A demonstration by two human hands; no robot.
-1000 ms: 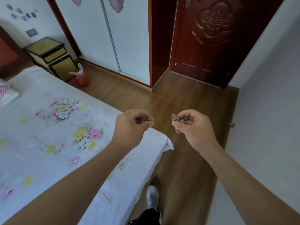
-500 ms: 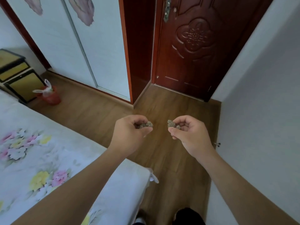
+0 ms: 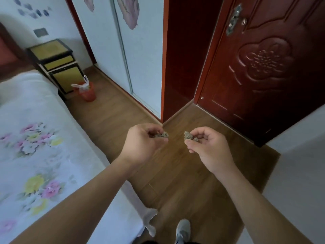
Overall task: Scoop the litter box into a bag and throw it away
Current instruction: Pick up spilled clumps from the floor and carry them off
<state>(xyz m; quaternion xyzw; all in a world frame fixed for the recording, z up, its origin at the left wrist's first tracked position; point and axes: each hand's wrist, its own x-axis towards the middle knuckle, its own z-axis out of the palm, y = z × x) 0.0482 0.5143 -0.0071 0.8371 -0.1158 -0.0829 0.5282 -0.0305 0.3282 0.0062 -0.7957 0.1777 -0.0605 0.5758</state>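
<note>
Above the wood floor [image 3: 112,110] beside the bed [image 3: 35,138], my left hand [image 3: 140,147] and right hand [image 3: 209,148] each pinch a litter clump [image 3: 162,135], carried bare. I judge disposal remains; the lined red bin [image 3: 87,92] stands well apart.

I am pinching a grey-brown, grainy litter clump [image 3: 162,135] in my left hand [image 3: 142,147] and holding another litter clump [image 3: 189,135] in my right hand [image 3: 209,148], both above the wooden floor, near each other but apart.
</note>
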